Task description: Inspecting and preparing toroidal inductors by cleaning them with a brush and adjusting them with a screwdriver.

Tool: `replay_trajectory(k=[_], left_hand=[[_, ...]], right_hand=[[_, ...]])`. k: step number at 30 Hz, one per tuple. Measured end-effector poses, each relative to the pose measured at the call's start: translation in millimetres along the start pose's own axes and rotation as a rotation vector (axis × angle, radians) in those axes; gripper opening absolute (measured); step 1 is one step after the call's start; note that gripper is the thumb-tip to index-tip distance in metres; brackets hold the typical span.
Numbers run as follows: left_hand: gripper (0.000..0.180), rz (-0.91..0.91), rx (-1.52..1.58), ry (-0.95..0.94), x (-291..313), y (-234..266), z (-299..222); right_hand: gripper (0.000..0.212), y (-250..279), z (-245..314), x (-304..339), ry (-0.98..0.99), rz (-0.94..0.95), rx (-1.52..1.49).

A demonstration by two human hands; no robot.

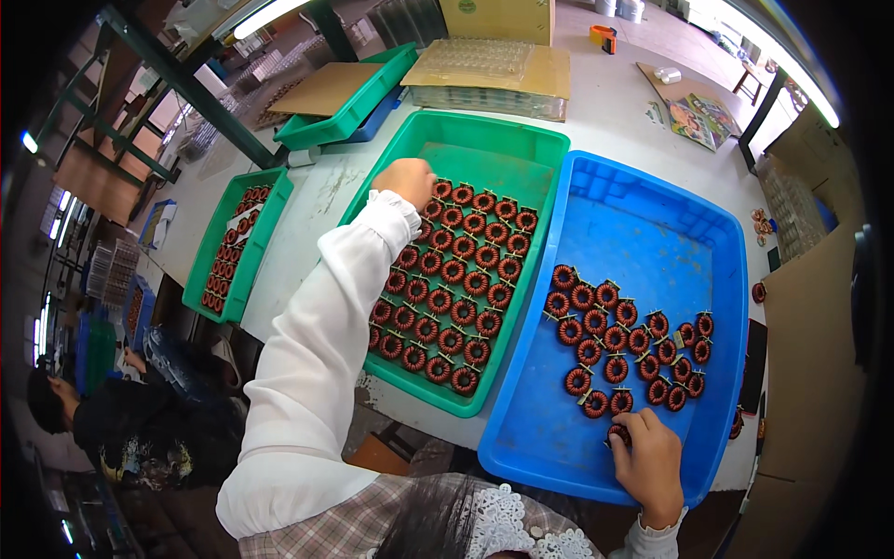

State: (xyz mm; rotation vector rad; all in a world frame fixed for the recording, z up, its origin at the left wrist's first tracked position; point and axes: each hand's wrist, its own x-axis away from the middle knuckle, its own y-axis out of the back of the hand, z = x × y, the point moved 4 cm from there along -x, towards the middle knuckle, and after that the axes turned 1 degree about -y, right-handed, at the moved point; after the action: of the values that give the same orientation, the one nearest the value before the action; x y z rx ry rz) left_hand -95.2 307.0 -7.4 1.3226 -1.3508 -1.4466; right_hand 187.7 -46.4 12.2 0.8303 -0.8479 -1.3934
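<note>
Copper-wound toroidal coils point(463, 247) stand in close rows in a green tray point(521, 142) in front of me. At the upper left of these rows is my left hand point(408, 183), its fingers curled together; whatever they hold is hidden behind the hand. To the right, a blue tray point(596, 238) carries a looser group of similar coils point(615, 339). Low in that tray, my right hand point(649, 463) pinches one toroidal coil point(617, 435) between thumb and fingers, just below the group.
Another green tray point(264, 270) with coils stands at the left. Behind are a stacked green tray point(391, 79) and clear plastic trays under cardboard point(489, 67). Magazines point(703, 121) lie at the far right. A person point(121, 419) sits at the lower left.
</note>
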Motion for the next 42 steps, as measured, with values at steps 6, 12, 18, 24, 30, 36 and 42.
replay_trajectory(k=[6,12,18,24,30,36,42], left_hand=[[0.014,0.22,0.944,-0.419,111.8,63.1,-118.8],[0.017,0.802,1.466,-0.491,236.4,84.8,-169.7],[0.034,1.082,2.06,-0.027,281.8,62.5,-197.6],[0.023,1.211,2.148,0.06,282.9,48.4,-194.3],[0.021,1.144,2.035,0.369,282.6,47.7,-174.9],[0.012,1.201,2.136,0.389,283.1,49.9,-177.3],[0.016,1.207,2.096,0.369,288.3,45.5,-174.0]], right_hand=[[0.021,4.6,-12.4,9.2,-0.102,-0.216,-0.315],[0.022,24.7,12.4,28.6,-0.38,-0.439,-1.203],[0.025,2.7,30.8,39.6,-0.368,-0.478,-1.243],[0.025,-4.6,27.1,43.0,-0.289,-0.443,-1.175],[0.031,-11.8,38.4,27.4,-0.175,-0.235,-1.402],[0.036,-8.8,33.2,35.8,-0.186,-0.07,-1.585],[0.037,-17.5,30.5,43.7,-0.168,-0.091,-1.532]])
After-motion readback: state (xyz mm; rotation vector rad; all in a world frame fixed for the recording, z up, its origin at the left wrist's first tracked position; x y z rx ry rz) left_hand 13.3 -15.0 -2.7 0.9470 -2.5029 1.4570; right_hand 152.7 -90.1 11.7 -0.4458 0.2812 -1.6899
